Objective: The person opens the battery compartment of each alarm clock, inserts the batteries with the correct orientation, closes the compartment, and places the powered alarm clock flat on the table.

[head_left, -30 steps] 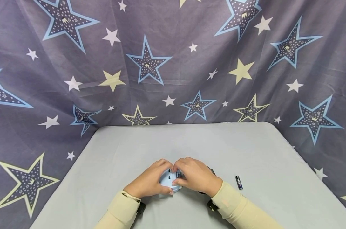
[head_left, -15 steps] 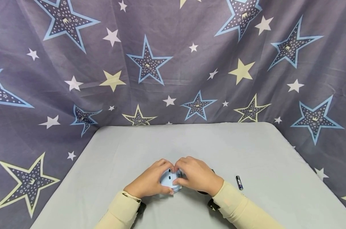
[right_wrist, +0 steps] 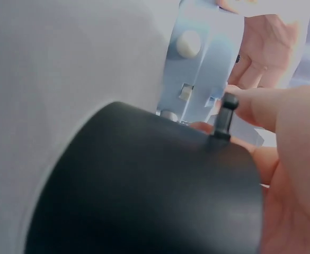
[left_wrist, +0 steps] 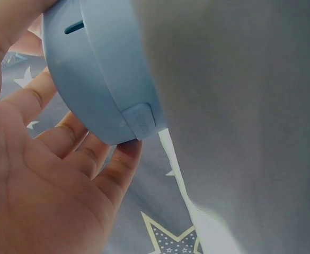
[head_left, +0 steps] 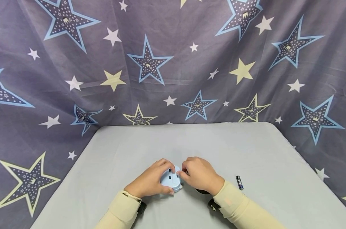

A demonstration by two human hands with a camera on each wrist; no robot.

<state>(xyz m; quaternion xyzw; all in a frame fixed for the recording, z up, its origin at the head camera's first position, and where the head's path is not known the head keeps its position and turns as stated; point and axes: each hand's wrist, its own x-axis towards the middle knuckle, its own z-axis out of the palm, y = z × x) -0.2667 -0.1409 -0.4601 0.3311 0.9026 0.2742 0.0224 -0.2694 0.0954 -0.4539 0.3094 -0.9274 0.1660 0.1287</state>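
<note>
A light blue alarm clock [head_left: 167, 181] lies on the table, its back with two black knobs facing up. My left hand [head_left: 151, 179] grips it round the left side, thumb near and forefinger far; the left wrist view shows the clock's slotted side [left_wrist: 96, 69] against the fingers. At the clock's right edge, my right hand [head_left: 202, 175] is curled, with the thumb tip by a rectangular outline on the back. In the right wrist view, thumb and forefinger pinch a small flat blue-grey piece [right_wrist: 248, 131] beside the clock. The other fingertips of the right hand are mostly hidden.
A dark rounded object [head_left: 202, 191] with a short ball-tipped peg [right_wrist: 226, 114] sits partly under my right hand. Farther right lies a black battery [head_left: 239, 183]. The grey cloth-covered table [head_left: 190, 143] ends at a star-patterned curtain [head_left: 175, 63].
My right hand has drawn back slightly to the right from the clock, uncovering more of its back and right edge. The left hand keeps its grip. The battery has not moved.
</note>
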